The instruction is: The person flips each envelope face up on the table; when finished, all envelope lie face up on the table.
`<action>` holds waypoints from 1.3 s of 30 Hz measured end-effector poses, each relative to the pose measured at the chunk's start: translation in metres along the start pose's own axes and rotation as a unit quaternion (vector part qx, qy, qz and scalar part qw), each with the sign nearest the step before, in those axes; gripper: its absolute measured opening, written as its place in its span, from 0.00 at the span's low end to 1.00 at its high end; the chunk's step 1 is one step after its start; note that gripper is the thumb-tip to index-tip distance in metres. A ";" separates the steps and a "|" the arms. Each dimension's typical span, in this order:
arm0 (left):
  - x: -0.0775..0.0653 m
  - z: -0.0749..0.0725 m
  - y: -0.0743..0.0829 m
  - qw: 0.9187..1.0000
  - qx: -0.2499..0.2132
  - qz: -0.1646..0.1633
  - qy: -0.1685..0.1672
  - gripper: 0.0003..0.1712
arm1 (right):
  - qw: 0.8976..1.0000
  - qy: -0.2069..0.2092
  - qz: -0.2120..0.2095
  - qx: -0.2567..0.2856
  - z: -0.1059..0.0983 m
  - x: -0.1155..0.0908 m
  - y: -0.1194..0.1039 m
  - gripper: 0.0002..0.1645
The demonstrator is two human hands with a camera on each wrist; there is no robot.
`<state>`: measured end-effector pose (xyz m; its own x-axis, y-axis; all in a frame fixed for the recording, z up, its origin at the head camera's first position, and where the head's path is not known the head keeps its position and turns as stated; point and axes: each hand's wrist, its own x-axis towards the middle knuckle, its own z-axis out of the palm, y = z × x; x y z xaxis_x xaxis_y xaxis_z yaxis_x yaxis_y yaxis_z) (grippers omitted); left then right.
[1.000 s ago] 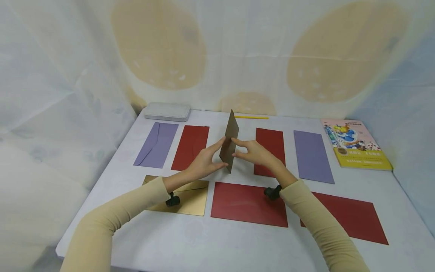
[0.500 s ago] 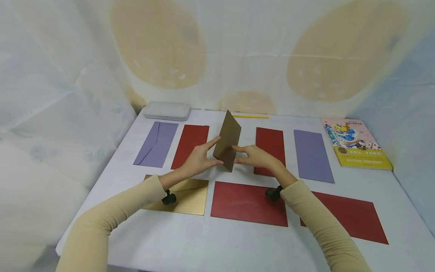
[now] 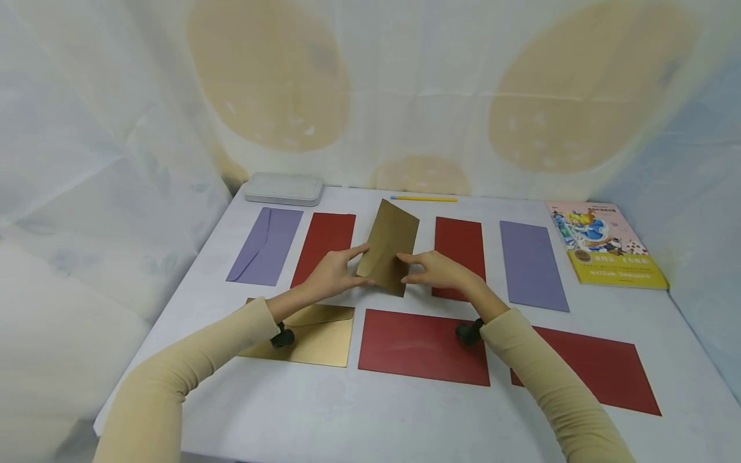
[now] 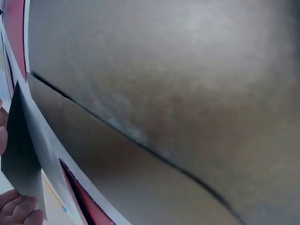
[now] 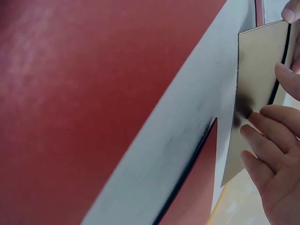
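Observation:
A gold envelope (image 3: 389,239) stands tilted over the middle of the table, its broad face toward the head camera. My left hand (image 3: 329,276) holds its left edge, index finger and thumb near the lower corner. My right hand (image 3: 437,269) is at its right edge, with fingertips on the face. In the right wrist view, my right thumb and fingers (image 5: 269,133) spread across the flap side of the envelope (image 5: 260,58). Below my left wrist lies another gold envelope (image 3: 321,341), and below my right wrist a red envelope (image 3: 419,350).
Purple envelopes lie at left (image 3: 266,247) and right (image 3: 532,267). More red envelopes rest at left (image 3: 325,241), at right (image 3: 460,247) and front right (image 3: 608,366). Behind them are a grey case (image 3: 283,188), a yellow pencil (image 3: 425,199) and a picture book (image 3: 608,244).
The held envelope has turned from nearly edge-on to show its broad face, and leans back more. My left hand has moved left and slightly down; my right hand has shifted slightly right and down.

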<state>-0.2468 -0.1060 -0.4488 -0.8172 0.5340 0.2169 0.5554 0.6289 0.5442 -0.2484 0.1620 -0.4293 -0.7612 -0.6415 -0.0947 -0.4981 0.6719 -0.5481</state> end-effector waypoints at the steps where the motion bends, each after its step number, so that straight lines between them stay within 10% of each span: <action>1: 0.000 0.000 0.000 1.000 0.002 -0.004 -0.006 0.45 | 1.000 0.000 -0.001 -0.001 0.000 0.000 0.001 0.37; 39: 0.001 0.017 0.004 0.991 0.099 0.035 -0.088 0.38 | 1.000 0.012 0.011 0.022 -0.004 -0.014 0.009 0.33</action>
<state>-0.2425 -0.0932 -0.4600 -0.7460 0.6593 0.0939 0.6430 0.6765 0.3591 -0.2442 0.1784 -0.4294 -0.7818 -0.6173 -0.0878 -0.4627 0.6687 -0.5820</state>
